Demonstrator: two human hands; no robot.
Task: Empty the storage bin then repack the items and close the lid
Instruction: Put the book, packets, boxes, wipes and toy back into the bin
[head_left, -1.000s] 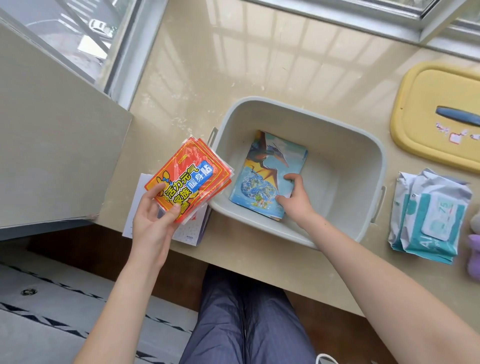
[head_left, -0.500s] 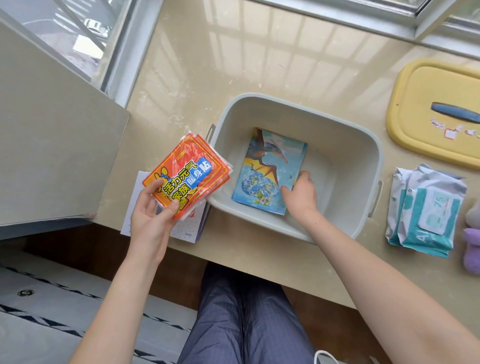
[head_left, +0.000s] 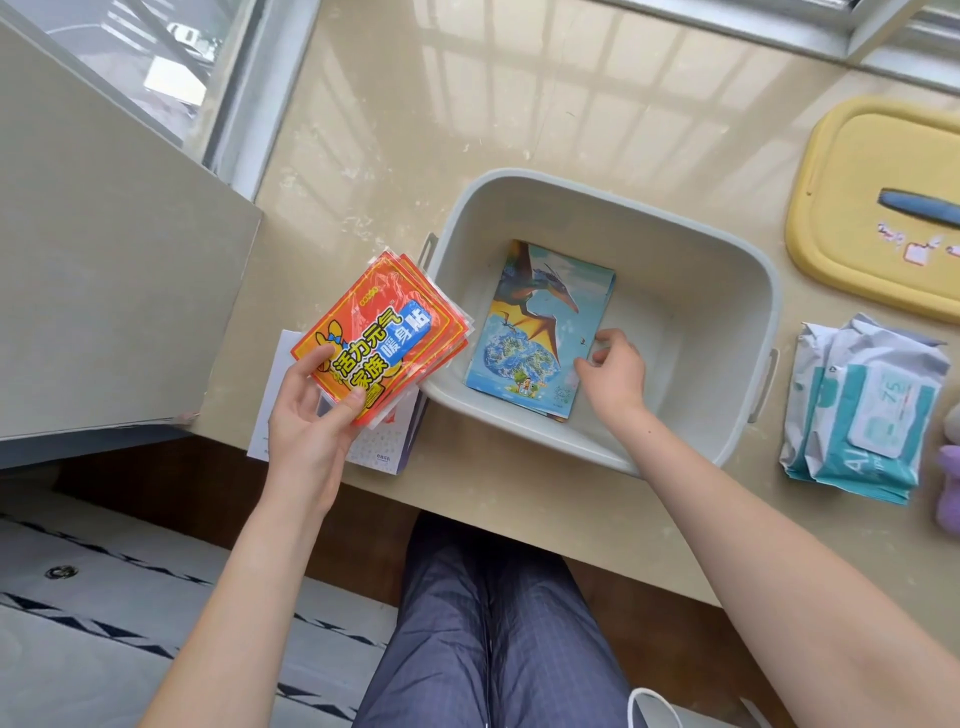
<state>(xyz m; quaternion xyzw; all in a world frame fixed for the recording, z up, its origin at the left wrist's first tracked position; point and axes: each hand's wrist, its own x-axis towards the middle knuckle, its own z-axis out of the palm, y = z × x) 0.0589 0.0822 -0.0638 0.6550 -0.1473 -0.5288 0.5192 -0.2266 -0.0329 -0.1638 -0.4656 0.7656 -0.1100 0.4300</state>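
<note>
L grip (head_left: 306, 415) holds orange packets (head_left: 384, 332); R grip (head_left: 615, 376) loose at book (head_left: 540, 322) edge. Lay packets flat beside R grip, inside bin (head_left: 675, 249).

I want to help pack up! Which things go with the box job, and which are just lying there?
For the job: storage bin, dinosaur book, red packets in the left hand, white booklet, wet wipes, purple toy, yellow lid.
Just there: grey panel, window, floor rug.
</note>
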